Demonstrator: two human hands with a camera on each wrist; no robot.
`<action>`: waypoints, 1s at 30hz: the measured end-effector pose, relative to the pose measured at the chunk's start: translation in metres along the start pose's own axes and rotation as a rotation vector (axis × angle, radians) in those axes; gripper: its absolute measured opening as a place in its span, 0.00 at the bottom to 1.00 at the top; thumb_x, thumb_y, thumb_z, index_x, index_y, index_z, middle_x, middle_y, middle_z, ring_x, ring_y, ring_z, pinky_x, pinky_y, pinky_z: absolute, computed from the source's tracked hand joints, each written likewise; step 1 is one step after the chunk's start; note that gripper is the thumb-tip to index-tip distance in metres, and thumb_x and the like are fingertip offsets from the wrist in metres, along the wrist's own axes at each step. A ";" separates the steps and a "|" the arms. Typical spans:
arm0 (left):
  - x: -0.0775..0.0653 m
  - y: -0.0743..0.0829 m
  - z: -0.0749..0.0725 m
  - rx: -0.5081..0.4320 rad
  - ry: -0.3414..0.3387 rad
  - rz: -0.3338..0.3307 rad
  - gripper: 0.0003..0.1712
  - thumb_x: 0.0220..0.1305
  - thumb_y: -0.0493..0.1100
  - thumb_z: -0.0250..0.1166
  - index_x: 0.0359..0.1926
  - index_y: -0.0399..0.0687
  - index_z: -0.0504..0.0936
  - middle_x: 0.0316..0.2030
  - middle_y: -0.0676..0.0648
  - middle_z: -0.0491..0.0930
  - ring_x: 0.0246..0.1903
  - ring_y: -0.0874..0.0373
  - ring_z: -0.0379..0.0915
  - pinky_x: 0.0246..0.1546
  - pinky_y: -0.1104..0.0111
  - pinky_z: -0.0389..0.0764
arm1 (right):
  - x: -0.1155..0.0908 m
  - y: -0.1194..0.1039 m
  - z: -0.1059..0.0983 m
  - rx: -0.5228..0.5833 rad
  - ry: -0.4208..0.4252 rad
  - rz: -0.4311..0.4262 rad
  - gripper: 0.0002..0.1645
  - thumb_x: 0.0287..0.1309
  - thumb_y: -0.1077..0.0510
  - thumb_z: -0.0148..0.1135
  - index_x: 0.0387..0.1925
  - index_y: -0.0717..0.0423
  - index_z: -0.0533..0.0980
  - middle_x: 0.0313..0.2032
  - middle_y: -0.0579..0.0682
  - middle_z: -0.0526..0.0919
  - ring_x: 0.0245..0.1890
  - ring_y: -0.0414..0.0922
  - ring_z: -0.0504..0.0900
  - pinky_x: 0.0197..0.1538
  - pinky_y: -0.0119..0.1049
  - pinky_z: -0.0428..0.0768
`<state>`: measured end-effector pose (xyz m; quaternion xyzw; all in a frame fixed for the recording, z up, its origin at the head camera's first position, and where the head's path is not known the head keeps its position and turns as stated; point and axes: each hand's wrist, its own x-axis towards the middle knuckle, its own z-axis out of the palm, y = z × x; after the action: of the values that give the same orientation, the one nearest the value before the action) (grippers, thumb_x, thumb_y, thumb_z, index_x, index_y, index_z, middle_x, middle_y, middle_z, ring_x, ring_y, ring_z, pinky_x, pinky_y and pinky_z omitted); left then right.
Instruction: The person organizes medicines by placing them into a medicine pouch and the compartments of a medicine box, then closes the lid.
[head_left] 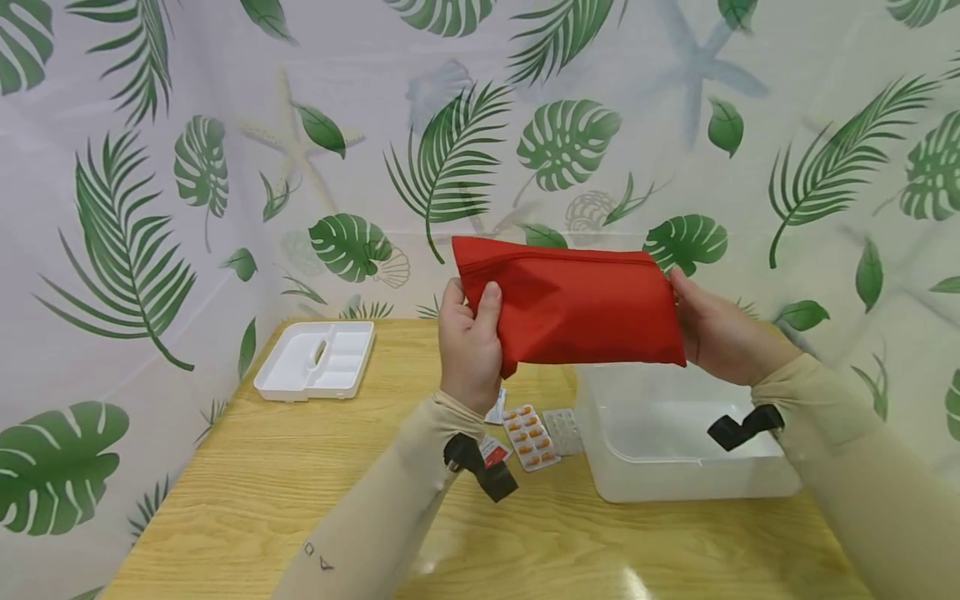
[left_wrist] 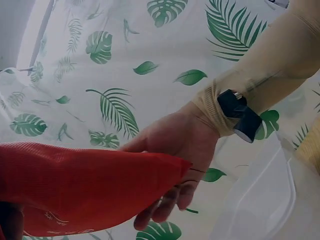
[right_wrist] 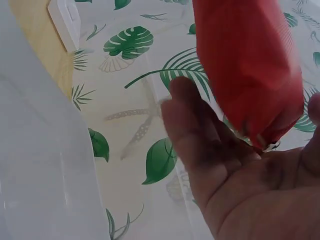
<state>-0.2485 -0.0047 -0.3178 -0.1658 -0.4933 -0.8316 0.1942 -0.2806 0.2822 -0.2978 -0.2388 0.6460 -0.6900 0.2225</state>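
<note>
A red fabric pouch (head_left: 585,308) with a zip along its upper edge is held up above the table. My left hand (head_left: 471,354) grips its left end, thumb across the front and the other fingers behind. At the opposite end is my right hand (head_left: 723,333), palm facing the pouch. In the right wrist view its fingers are spread and loosely extended, and the pouch's end meets the palm. Pale print shows low on the pouch in the left wrist view.
A translucent plastic bin (head_left: 690,479) stands below my right hand. Beside it lie a blister pack of orange capsules (head_left: 531,437), a silvery blister pack (head_left: 562,432) and a red-and-white packet (head_left: 495,452). A white divided tray (head_left: 288,367) sits at the back left of the wooden table (head_left: 247,517).
</note>
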 end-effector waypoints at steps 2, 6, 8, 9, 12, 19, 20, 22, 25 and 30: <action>0.002 -0.005 0.006 0.015 -0.015 -0.014 0.13 0.71 0.41 0.55 0.53 0.42 0.68 0.43 0.41 0.80 0.39 0.51 0.79 0.39 0.64 0.82 | -0.001 -0.001 -0.002 0.005 0.022 0.008 0.28 0.74 0.40 0.31 0.62 0.49 0.64 0.49 0.49 0.78 0.46 0.47 0.81 0.44 0.39 0.82; 0.004 -0.013 0.015 0.087 -0.053 -0.034 0.13 0.72 0.39 0.54 0.54 0.42 0.69 0.44 0.43 0.79 0.40 0.52 0.78 0.40 0.64 0.81 | -0.005 -0.003 -0.007 -0.107 0.154 0.052 0.27 0.73 0.40 0.37 0.66 0.48 0.61 0.51 0.48 0.76 0.47 0.47 0.79 0.44 0.39 0.81; 0.004 -0.017 0.018 0.139 -0.079 -0.058 0.13 0.72 0.39 0.54 0.54 0.42 0.70 0.44 0.43 0.78 0.40 0.52 0.77 0.40 0.63 0.81 | -0.008 -0.003 -0.013 -0.159 0.218 0.088 0.29 0.72 0.39 0.39 0.67 0.47 0.59 0.52 0.47 0.76 0.48 0.47 0.78 0.46 0.41 0.81; 0.004 -0.018 0.019 0.166 -0.099 -0.074 0.13 0.71 0.39 0.54 0.54 0.41 0.70 0.44 0.43 0.78 0.40 0.52 0.77 0.40 0.63 0.81 | -0.010 -0.003 -0.016 -0.177 0.242 0.103 0.30 0.72 0.39 0.40 0.67 0.47 0.59 0.52 0.47 0.76 0.48 0.48 0.78 0.46 0.42 0.81; 0.002 -0.023 0.019 0.245 -0.171 -0.156 0.14 0.72 0.40 0.54 0.55 0.41 0.70 0.44 0.43 0.78 0.39 0.52 0.78 0.40 0.63 0.81 | -0.015 -0.001 -0.030 -0.210 0.276 0.150 0.31 0.71 0.38 0.41 0.68 0.46 0.58 0.52 0.46 0.76 0.49 0.48 0.78 0.47 0.43 0.80; -0.003 -0.034 0.018 0.387 -0.299 -0.290 0.12 0.69 0.40 0.58 0.50 0.37 0.73 0.35 0.42 0.82 0.27 0.55 0.79 0.30 0.61 0.84 | -0.033 0.005 -0.064 -0.245 0.262 0.216 0.22 0.72 0.43 0.44 0.61 0.46 0.65 0.48 0.45 0.79 0.47 0.46 0.80 0.49 0.42 0.80; -0.004 -0.036 0.018 0.409 -0.297 -0.294 0.12 0.69 0.40 0.59 0.48 0.37 0.73 0.33 0.42 0.82 0.23 0.56 0.78 0.27 0.62 0.83 | -0.036 0.006 -0.068 -0.254 0.263 0.227 0.20 0.73 0.44 0.44 0.60 0.46 0.66 0.48 0.45 0.80 0.46 0.47 0.81 0.48 0.42 0.80; -0.007 -0.039 0.020 0.454 -0.298 -0.293 0.12 0.67 0.39 0.60 0.47 0.37 0.73 0.29 0.42 0.82 0.18 0.56 0.76 0.23 0.62 0.83 | -0.042 0.006 -0.077 -0.277 0.268 0.253 0.19 0.73 0.47 0.45 0.58 0.50 0.67 0.46 0.46 0.81 0.45 0.47 0.82 0.48 0.43 0.81; -0.012 -0.044 0.025 0.521 -0.322 -0.302 0.10 0.66 0.38 0.62 0.44 0.38 0.73 0.24 0.45 0.81 0.16 0.57 0.75 0.22 0.64 0.82 | -0.050 0.008 -0.090 -0.299 0.284 0.327 0.20 0.72 0.49 0.48 0.57 0.57 0.66 0.44 0.48 0.82 0.44 0.50 0.82 0.48 0.45 0.81; -0.019 -0.049 0.034 0.714 -0.433 -0.319 0.07 0.65 0.40 0.62 0.32 0.40 0.76 0.17 0.48 0.79 0.13 0.59 0.75 0.19 0.71 0.78 | -0.062 0.015 -0.107 -0.351 0.233 0.487 0.19 0.73 0.52 0.45 0.53 0.62 0.69 0.43 0.54 0.83 0.44 0.54 0.82 0.49 0.50 0.80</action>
<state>-0.2532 0.0500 -0.3481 -0.1805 -0.7983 -0.5746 0.0006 -0.2979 0.4034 -0.3208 -0.0312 0.8144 -0.5172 0.2612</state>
